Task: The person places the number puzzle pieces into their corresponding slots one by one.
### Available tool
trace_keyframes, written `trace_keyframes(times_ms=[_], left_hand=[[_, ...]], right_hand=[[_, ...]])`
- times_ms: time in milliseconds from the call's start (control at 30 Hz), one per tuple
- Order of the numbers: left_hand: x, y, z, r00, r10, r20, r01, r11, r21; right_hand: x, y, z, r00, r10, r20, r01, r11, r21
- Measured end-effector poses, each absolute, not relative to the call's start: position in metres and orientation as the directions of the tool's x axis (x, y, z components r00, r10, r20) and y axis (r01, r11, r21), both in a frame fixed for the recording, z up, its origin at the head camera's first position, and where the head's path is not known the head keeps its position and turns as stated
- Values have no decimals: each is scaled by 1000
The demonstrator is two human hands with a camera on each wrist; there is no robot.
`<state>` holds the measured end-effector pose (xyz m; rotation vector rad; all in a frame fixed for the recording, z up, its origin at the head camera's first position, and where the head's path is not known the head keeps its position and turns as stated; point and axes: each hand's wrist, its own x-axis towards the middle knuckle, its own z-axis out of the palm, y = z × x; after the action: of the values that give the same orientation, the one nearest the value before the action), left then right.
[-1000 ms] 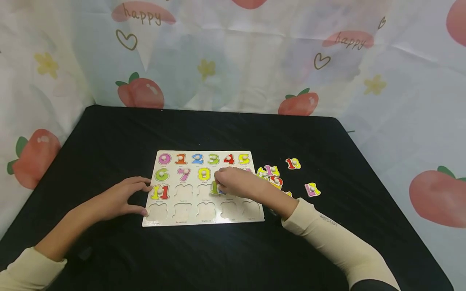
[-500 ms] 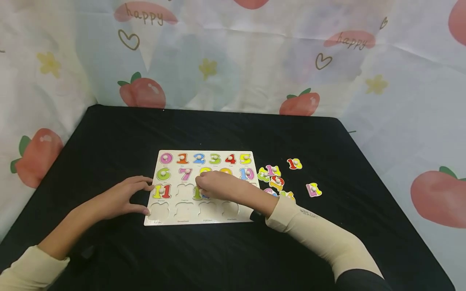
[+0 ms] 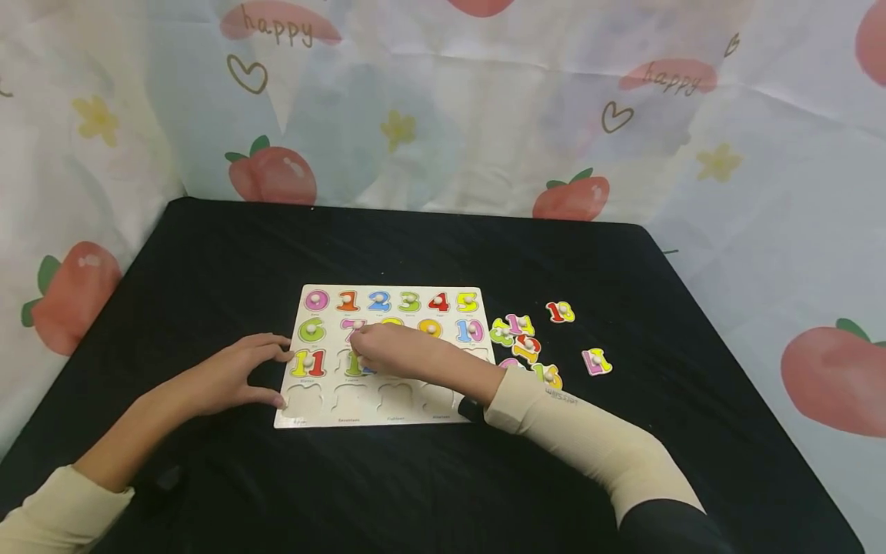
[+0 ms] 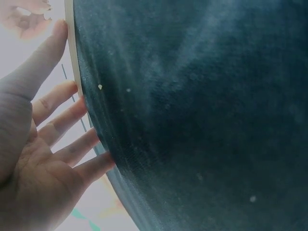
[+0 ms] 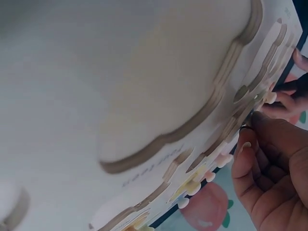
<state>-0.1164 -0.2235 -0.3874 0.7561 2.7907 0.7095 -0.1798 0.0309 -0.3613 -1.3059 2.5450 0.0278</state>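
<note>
Evidently the right hand (image 3: 398, 350) pinches a number piece (image 3: 353, 365), its green 1 showing and a bit of blue beside it, at the second place in the third row of the puzzle board (image 3: 324, 417); whether the piece is seated or just above its recess, I cannot tell. The left hand (image 3: 238, 373), fingers spread and gripping nothing, touches the board's left edge, thumb by the near-left corner. Around the hands, the board looks a little over half filled: 0 to 5 sit in the far row, 6 to 10 in the second, with 7 and 8 partly covered by the right hand, and 11 opens the third. Four near-row recesses (image 3: 349, 398) show bare; the rest of that row and much of the third are hidden by the right arm and its sleeve (image 3: 581, 431). Beyond the board's right edge, a cluster of loose pieces (image 3: 527, 348) lies close by, one partly behind the sleeve, while a red-and-yellow piece (image 3: 554, 312) and a pink-and-yellow piece (image 3: 598, 363) lie apart, toward the right edge of the counter (image 3: 443, 250). Those loose pieces, I judge, are what is left to place, besides the pinched one.
</note>
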Motion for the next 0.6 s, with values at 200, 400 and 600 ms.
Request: trace_keyframes(times_ms=[200,400,600], left_hand=[[-117,-225,-388,-859,511,-34,432,757,489],[-117,-224,-386,-860,510,-36,430,760,487],[-116,-224,-387,-863,504,-37,423,761,492]], right_hand=[[-179,23,-360,-550,-794,-260,-803,588,-96],[-180,19,-362,-533,-803,-267,-812,574,-107],[-179,25,-362,-528,-810,-254,-819,565,-100]])
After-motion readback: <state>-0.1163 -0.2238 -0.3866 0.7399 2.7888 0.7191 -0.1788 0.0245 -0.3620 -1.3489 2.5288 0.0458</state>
